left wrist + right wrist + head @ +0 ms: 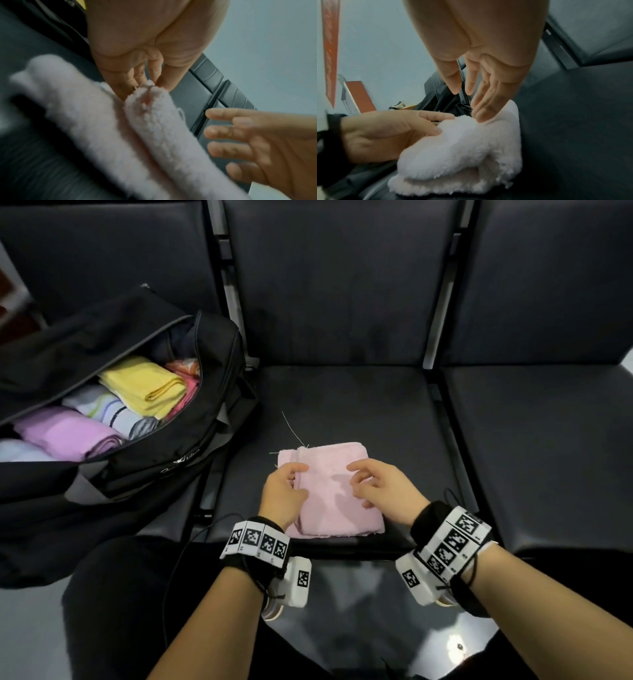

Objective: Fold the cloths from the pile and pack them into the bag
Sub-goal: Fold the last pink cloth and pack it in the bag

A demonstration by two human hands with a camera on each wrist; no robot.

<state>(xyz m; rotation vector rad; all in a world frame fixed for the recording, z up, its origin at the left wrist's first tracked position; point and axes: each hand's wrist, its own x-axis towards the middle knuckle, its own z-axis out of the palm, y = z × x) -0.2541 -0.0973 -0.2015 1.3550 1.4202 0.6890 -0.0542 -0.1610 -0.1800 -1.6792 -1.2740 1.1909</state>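
Observation:
A folded pink cloth (337, 494) lies flat near the front of the middle black seat (342, 402). My left hand (303, 479) is at its left edge, where thumb and fingers pinch the thick fold of the pink cloth (154, 128). My right hand (358, 484) hovers over the cloth's right half with relaxed, spread fingers; its fingertips (481, 117) just touch the fluffy pink cloth (462, 148). The open black bag (171, 446) sits on the left seat and holds folded cloths, among them a yellow cloth (147, 385) and a lilac cloth (68, 433).
A loose thread (291, 429) trails from the cloth's far left corner. Another black seat (548, 446) adjoins on the right, and the seat backs rise behind. A cable (191, 539) runs from my left wrist across my dark-clad lap.

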